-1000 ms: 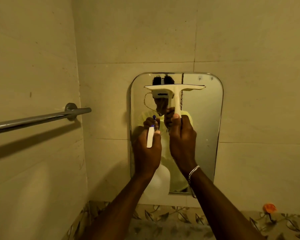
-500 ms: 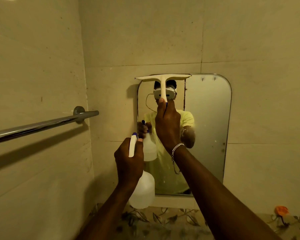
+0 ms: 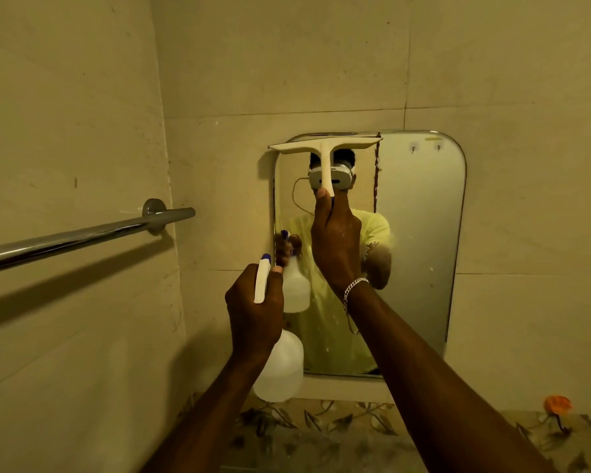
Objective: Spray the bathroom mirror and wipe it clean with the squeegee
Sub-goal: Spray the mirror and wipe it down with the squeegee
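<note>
A rounded rectangular mirror (image 3: 420, 233) hangs on the tiled back wall. My right hand (image 3: 335, 240) grips the handle of a white T-shaped squeegee (image 3: 325, 148), whose blade lies across the mirror's top left corner, overhanging its left edge. My left hand (image 3: 253, 308) holds a white spray bottle (image 3: 280, 367) by its trigger head, low and to the left of the mirror, nozzle with a blue tip pointing up toward the glass. The mirror reflects both hands and the bottle.
A chrome towel bar (image 3: 82, 233) juts from the left wall at about hand height. A band of leaf-patterned tiles (image 3: 321, 425) runs below the mirror, with an orange flower motif (image 3: 556, 404) at the right. Beige tiles cover both walls.
My right hand has lifted the squeegee from the mirror's upper middle to its top left corner. My left hand with the bottle has dropped lower and shifted left.
</note>
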